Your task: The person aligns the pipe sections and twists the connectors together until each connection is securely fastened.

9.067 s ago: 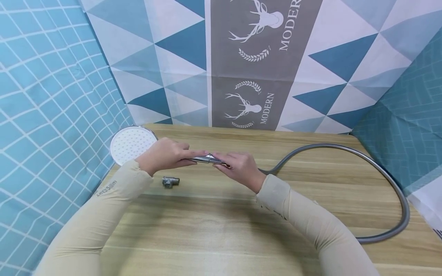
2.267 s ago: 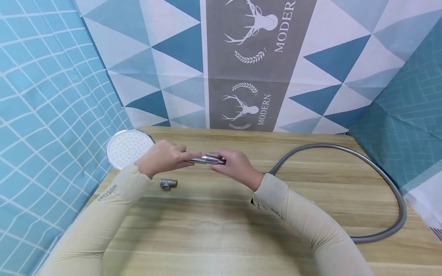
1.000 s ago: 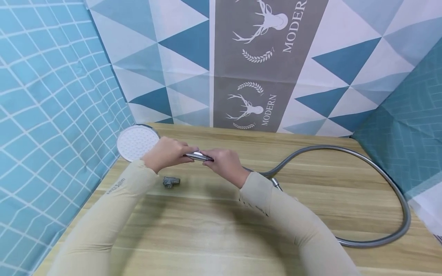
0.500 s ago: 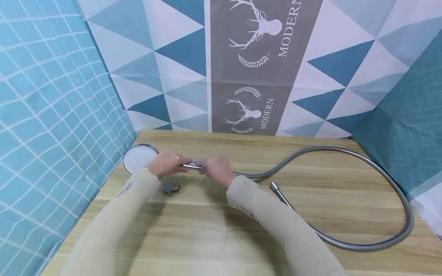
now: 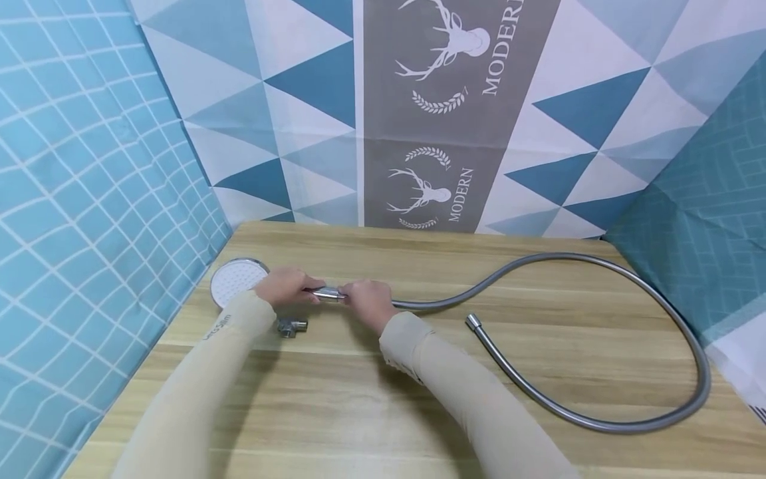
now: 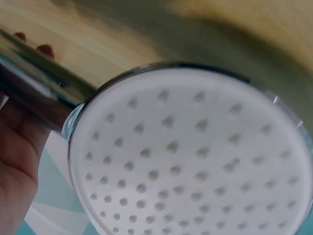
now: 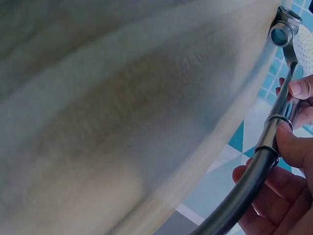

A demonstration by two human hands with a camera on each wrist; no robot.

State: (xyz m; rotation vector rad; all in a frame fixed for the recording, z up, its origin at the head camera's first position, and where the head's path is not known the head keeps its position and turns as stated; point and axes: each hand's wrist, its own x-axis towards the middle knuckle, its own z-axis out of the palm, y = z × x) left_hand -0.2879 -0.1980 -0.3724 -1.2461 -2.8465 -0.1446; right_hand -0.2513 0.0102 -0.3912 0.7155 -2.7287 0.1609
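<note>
Hose could drag the handle askew if left hand, gripping it, or right hand, pinching the fitting, slackens.

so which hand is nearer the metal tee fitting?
Left. The left hand grips the shower head just beyond the metal tee fitting; the right hand is farther, off to its right.

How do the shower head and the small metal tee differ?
The shower head is round and white-faced; the metal tee is silver-coloured. The shower head is much larger than the metal tee. The left hand grips the shower head, while the metal tee lies unheld on the table. Both have shiny silver parts.
</note>
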